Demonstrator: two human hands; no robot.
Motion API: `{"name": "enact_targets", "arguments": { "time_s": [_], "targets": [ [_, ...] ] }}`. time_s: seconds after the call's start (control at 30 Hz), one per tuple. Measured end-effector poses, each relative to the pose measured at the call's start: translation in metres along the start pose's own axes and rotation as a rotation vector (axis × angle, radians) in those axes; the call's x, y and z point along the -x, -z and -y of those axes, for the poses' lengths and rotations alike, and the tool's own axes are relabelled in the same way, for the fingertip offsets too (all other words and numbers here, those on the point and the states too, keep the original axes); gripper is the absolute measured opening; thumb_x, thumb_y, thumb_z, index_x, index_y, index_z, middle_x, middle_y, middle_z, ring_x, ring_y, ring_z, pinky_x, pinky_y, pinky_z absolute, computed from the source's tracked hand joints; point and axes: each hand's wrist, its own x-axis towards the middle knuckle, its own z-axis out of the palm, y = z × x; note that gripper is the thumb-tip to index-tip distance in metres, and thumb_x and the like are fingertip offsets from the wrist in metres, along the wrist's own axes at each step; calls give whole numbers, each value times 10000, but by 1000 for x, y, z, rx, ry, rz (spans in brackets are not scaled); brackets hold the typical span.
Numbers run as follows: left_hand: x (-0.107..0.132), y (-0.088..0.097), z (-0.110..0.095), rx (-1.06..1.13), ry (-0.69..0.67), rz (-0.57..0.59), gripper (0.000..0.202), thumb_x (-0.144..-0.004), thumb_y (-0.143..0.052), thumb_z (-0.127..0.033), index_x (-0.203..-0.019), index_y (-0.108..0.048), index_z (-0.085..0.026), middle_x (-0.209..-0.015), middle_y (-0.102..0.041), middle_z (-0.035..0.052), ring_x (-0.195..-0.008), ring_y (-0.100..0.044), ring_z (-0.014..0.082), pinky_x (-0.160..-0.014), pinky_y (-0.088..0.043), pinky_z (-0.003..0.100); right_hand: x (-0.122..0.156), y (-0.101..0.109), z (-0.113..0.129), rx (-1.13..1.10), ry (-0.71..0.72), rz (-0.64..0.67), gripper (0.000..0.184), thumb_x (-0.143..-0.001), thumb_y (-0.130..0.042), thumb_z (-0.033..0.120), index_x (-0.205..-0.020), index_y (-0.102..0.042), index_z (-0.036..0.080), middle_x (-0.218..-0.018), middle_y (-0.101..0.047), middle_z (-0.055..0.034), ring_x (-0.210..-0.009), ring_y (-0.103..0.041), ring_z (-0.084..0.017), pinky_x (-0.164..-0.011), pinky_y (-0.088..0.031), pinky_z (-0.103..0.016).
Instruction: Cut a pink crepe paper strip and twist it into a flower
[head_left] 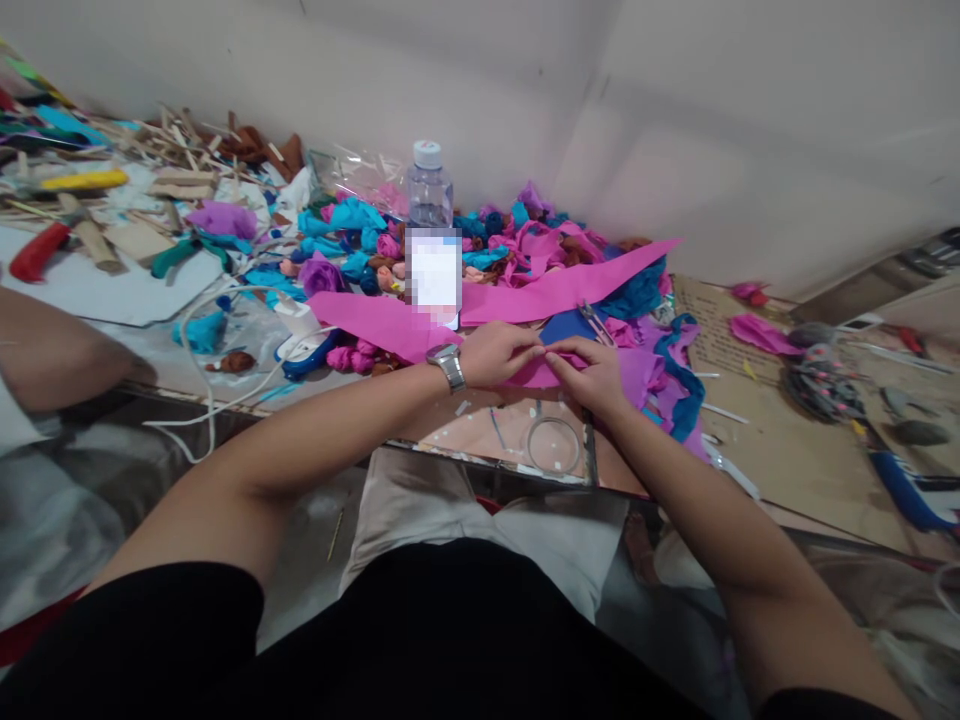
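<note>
Left hand (pixel 499 355) and right hand (pixel 594 376) both pinch the pink paper strip (pixel 570 285) mid-length, barely gathered; finished paper blooms (pixel 324 275) heaped at 12 o'clock.

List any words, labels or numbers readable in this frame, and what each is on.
Nothing is legible.
Brown sheet: printed lines, too blurred to read.
Water bottle: no readable label.
Wristwatch: dial too small.
Pink paper strip pinched by left hand and right hand: no print.
</note>
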Motion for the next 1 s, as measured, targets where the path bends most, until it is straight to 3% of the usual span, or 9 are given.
{"name": "enact_targets", "arguments": {
  "time_s": [0.33, 0.6, 0.73, 0.83, 1.0],
  "targets": [
    [0, -2, 1, -15, 76, -138, 413, -1090, -444, -446, -1067, -766, -188, -1011, -811, 87, -893, -720, 231, -803, -467, 344, 0, -1, -2, -26, -107, -39, 194, -890, -752, 410, -920, -816, 229, -884, -836, -17, -805, -765, -212, -777, -605, -337],
    [0, 0, 0, -2, 163, -233, 367, -1104, -412, -414, -1077, -691, -177, -948, -761, 83, -837, -681, 223, -756, -444, 347, 0, -1, -4, -43, -113, -52, 190, -892, -751, 400, -934, -818, 227, -880, -831, -20, -808, -761, -208, -783, -601, -334],
    [1, -1, 0, 75, 99, -187, 357, -1073, -512, -476, -1121, -698, -175, -1039, -788, 80, -908, -718, 214, -806, -486, 331, 1, -2, -4, -36, -104, -38, 181, -895, -749, 389, -933, -817, 226, -891, -835, -23, -809, -768, -209, -787, -606, -339],
    [2, -4, 1, 47, 21, -104, 304, -1023, -613, -425, -1165, -743, -189, -1129, -811, 77, -989, -747, 237, -850, -506, 338, 2, -3, -6, -60, -86, -34, 170, -896, -751, 373, -951, -821, 228, -907, -838, -25, -826, -776, -208, -793, -617, -336],
    [3, -6, 0, 12, 54, -83, 320, -1056, -515, -320, -1178, -787, -202, -1107, -827, 89, -951, -767, 233, -834, -530, 339, 1, -4, -6, -93, -35, -55, 136, -895, -750, 315, -976, -830, 242, -956, -848, -31, -857, -789, -206, -814, -631, -335]
  ]
}}
